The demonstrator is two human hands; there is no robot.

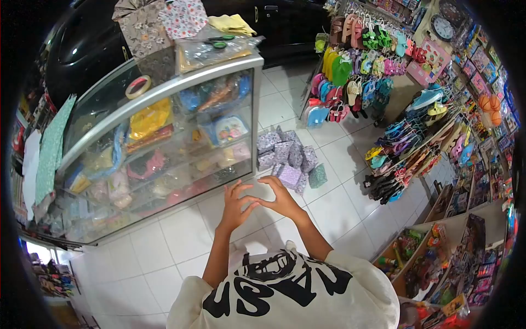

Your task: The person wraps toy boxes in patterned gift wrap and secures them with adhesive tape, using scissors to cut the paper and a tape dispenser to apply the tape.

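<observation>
Out in front of my chest, my left hand (235, 207) and my right hand (281, 200) meet at the fingertips. Both have their fingers apart and curved, and nothing shows in either of them. Just beyond the hands, a pile of parcels wrapped in purple patterned paper (285, 149) lies on the tiled floor. One small green wrapped parcel (318, 175) sits at its right side. The glass display case (256, 109) stands to the left of the pile, close to my left hand.
On the case top are a tape roll (138, 86), green-handled scissors (219, 41), a folded yellow cloth (232, 24) and floral-wrapped boxes (141, 30). Racks of sandals (342, 68) and hangers (419, 137) stand right. Toy bins (422, 257) line the lower right. A black car (82, 35) is behind.
</observation>
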